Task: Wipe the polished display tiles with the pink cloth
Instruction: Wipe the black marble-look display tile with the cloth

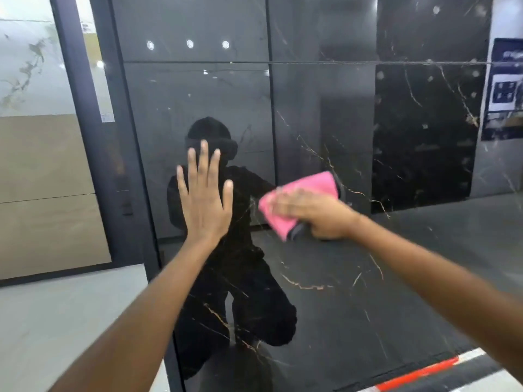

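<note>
A tall, glossy black marble display tile (325, 278) with thin gold veins fills the middle of the view and mirrors a dark crouching figure. My left hand (203, 193) lies flat against the tile with its fingers straight and spread. To its right, my right hand (317, 213) presses a folded pink cloth (300, 193) against the tile, its fingers laid over the cloth and its thumb curled under it. The right hand and cloth look blurred.
A dark metal frame (93, 137) borders the tile on the left. Beyond it stand white marble (28, 66) and beige tile panels (48, 193). More black tiles (424, 131) line the back right. A red-and-white strip (418, 374) runs along the floor at lower right.
</note>
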Available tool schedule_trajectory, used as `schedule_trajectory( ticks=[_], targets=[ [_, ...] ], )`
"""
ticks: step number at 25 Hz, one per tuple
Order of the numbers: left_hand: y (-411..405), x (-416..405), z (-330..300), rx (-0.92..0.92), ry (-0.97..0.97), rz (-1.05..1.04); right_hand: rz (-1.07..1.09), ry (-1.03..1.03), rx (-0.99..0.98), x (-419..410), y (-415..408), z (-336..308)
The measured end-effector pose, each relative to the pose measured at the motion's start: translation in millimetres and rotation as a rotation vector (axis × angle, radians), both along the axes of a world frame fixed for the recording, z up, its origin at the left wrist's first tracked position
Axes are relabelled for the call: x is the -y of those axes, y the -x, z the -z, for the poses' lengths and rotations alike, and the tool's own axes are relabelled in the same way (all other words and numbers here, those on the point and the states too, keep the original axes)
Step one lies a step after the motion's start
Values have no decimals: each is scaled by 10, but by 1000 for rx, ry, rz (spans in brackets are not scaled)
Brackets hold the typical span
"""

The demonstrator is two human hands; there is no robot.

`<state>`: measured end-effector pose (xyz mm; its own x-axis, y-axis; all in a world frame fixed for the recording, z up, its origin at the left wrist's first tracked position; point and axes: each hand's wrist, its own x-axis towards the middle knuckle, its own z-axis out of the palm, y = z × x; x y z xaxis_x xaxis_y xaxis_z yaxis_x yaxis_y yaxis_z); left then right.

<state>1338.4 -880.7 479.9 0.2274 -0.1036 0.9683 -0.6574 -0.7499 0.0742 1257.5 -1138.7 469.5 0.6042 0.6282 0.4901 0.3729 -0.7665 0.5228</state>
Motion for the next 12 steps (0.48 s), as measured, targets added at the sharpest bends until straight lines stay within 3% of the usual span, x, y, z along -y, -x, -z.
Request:
schedule_trajectory(
  ticks=[3, 5, 7, 9, 11, 12],
  targets=[
    [-108, 69, 667, -47, -87, -133, 91, -689, 284, 293, -8, -912],
    [-217, 94, 817, -53, -108, -198, 142, -835, 389, 249, -82, -639],
    [-243, 113, 821, -41, -111, -221, 149, -598, 288, 62, -142, 317],
    [-229, 126, 836, -26, -104, -222, 115, -100, 120, -82, -22, 1461],
    [-224, 124, 856, -18, -85, -209, 55, 288, 4, 32, 115, 1795],
    [-225, 125, 859, -13, -78, -211, 0, 340, -2, 138, 81, 1606]
  ],
)
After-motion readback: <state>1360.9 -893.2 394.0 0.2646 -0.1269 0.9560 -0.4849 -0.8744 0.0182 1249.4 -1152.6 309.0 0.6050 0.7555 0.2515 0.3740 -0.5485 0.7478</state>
